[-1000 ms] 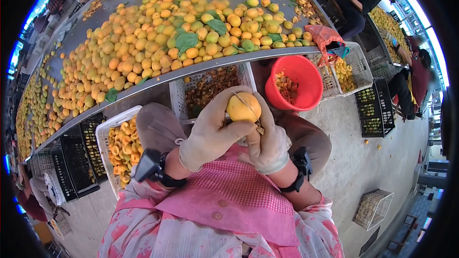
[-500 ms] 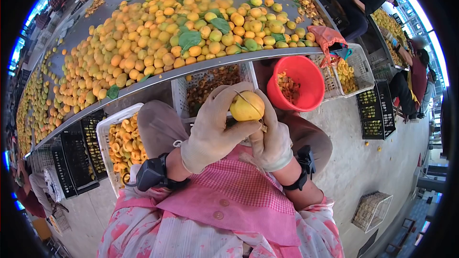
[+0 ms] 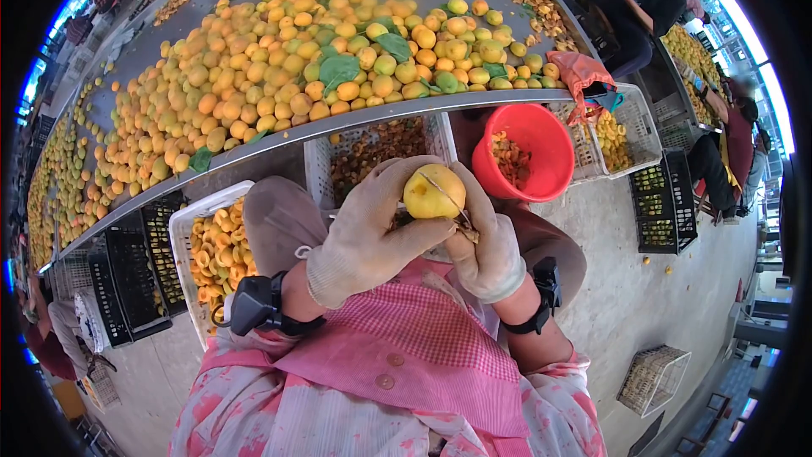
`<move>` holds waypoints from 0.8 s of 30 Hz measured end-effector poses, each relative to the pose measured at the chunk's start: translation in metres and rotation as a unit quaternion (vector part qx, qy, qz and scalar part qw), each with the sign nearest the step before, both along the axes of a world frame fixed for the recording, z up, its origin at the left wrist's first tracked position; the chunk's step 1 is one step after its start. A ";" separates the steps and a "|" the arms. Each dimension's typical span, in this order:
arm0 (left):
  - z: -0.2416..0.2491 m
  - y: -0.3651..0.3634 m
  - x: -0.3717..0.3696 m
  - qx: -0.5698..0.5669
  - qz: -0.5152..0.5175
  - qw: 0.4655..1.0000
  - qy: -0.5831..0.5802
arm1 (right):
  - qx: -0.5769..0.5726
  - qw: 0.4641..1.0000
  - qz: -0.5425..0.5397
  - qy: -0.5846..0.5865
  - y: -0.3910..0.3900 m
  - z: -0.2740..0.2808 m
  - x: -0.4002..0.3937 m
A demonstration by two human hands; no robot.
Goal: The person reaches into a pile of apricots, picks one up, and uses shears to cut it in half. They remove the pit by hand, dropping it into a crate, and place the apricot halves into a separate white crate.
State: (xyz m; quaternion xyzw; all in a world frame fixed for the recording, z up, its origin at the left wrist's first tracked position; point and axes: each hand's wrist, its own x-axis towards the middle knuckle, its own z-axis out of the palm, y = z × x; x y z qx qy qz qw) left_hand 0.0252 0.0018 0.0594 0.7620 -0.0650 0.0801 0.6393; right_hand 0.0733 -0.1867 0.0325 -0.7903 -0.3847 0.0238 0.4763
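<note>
1. Yellow, round, smooth-skinned fruit (image 3: 427,196), with a thin dark line (image 3: 442,189) across it, looks light, firm and easy to bruise. Hold it gently round its sides.
2. The pale-gloved left hand (image 3: 368,228) bends its fingers close round it, thumb below.
3. The fruit sits between it and the pale-gloved right hand (image 3: 486,254), whose fingers reach up its other side; I can't tell how tight they squeeze.
4. Beyond stand a white plastic crate (image 3: 318,173) and a round red bucket (image 3: 554,152).
</note>
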 end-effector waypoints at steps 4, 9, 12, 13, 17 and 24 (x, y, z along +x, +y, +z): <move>0.011 0.004 0.001 0.082 -0.020 0.995 -0.051 | -0.019 1.000 0.010 0.005 -0.002 -0.003 0.000; -0.002 -0.012 -0.003 -0.143 -0.045 0.988 0.038 | 0.095 0.995 -0.020 -0.013 0.009 -0.016 -0.006; -0.009 -0.015 -0.006 -0.213 -0.036 0.975 0.043 | 0.061 0.998 -0.018 0.023 0.007 -0.008 -0.009; -0.011 -0.015 -0.006 -0.183 -0.023 0.982 0.026 | 0.060 0.998 -0.019 0.022 0.006 -0.005 -0.009; 0.001 -0.003 -0.003 0.002 -0.024 0.998 -0.052 | 0.058 0.998 0.006 0.022 0.003 -0.008 -0.007; -0.003 -0.007 -0.003 -0.125 -0.080 0.989 -0.024 | 0.110 0.993 0.001 -0.031 0.010 -0.011 -0.008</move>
